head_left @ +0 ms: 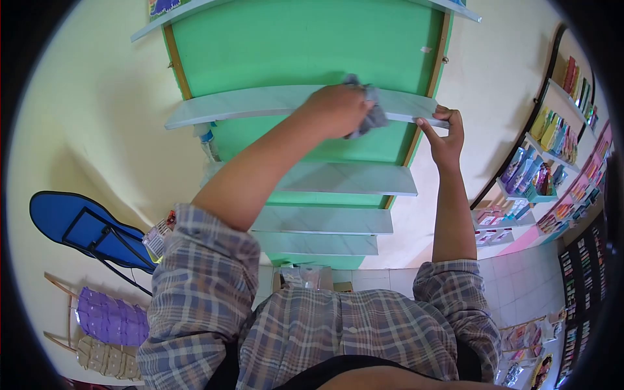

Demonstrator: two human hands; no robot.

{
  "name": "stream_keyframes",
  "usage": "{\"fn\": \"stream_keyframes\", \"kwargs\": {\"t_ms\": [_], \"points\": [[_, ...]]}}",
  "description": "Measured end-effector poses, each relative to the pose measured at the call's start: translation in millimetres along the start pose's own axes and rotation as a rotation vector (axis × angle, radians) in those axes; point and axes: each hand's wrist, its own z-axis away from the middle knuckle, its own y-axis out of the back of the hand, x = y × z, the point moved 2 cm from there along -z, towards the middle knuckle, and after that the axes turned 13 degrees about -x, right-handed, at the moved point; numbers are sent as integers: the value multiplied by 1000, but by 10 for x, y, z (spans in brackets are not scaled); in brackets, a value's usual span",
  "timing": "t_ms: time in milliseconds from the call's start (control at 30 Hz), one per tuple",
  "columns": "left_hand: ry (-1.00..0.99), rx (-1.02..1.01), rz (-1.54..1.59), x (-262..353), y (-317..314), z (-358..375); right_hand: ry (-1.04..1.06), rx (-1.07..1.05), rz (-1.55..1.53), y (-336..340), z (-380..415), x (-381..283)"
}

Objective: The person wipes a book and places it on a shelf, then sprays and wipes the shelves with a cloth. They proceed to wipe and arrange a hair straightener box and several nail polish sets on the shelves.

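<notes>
The printing on the packets [554,136] along the right-hand wall is too small to read, as is that on the picture [164,6] at the top left corner of the shelving. Five pale shelf boards show against the green panel [305,55], the topmost only in part, and two brown wooden strips [177,62] run down the panel's sides. There is one cloth [374,119], one bottle [208,147] and one blue ironing board [97,227].

The cloth is grey, crumpled and slightly blurred. It lies against the second shelf board [253,101] from the top, right of the middle, bunched over its front edge. The left hand [337,110] is closed around it, arm stretched out. The right hand [447,133] grips the right end of the same board, thumb at the front edge and fingers over the top. That board is pale grey with faint marble-like veins.

The bottle, clear with some blue on it, is below the left part of this board. A purple hanging [112,314] and a beige one [109,357] are at the lower left. The wearer has a plaid shirt [338,318].
</notes>
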Motion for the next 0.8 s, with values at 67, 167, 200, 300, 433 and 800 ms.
{"fn": "stream_keyframes", "kwargs": {"t_ms": [67, 167, 200, 300, 433, 800], "points": [[162, -30, -48, -198, 159, 345, -3, -4, -11, -5, 5, -42], [508, -136, -157, -813, 338, 807, 15, 0, -7, -12, 8, 4], [612, -106, -164, -910, 451, 980, 38, 5, 0, -5, -1, 17], [700, 16, -250, -1071, 427, 1167, -1, 15, -28, -17, 0, -3], [416, -55, -329, -779, 295, 743, -58, 25, -12, -23, 18, -71], [68, 342, -59, -241, 77, -221, -235, -222, 748, 19, -166, -730]]}}
